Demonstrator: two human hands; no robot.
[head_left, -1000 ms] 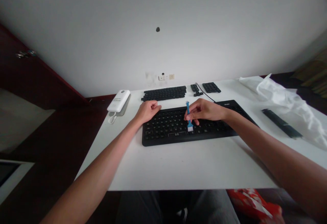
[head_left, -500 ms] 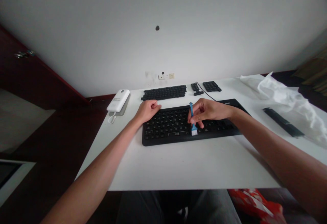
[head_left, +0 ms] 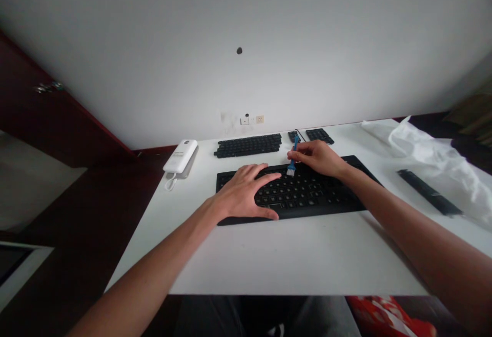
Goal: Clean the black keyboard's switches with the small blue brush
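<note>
A black keyboard (head_left: 307,193) lies across the middle of the white table (head_left: 292,255). My left hand (head_left: 242,196) rests flat on the keyboard's left half, fingers spread, holding nothing. My right hand (head_left: 319,156) is over the keyboard's far edge and grips a small blue brush (head_left: 292,158), whose white bristles touch the top row of keys.
Rows of loose black keycaps (head_left: 248,145) lie behind the keyboard, with smaller keycap groups (head_left: 319,135) to their right. A white power bank (head_left: 180,155) sits at the far left. A crumpled white sheet (head_left: 434,157) and a black strip (head_left: 428,192) lie at right.
My left hand left the keyboard's top-left corner, opened, and now lies flat on the keys. My right hand carried the brush from the lower key rows up to the top row.
</note>
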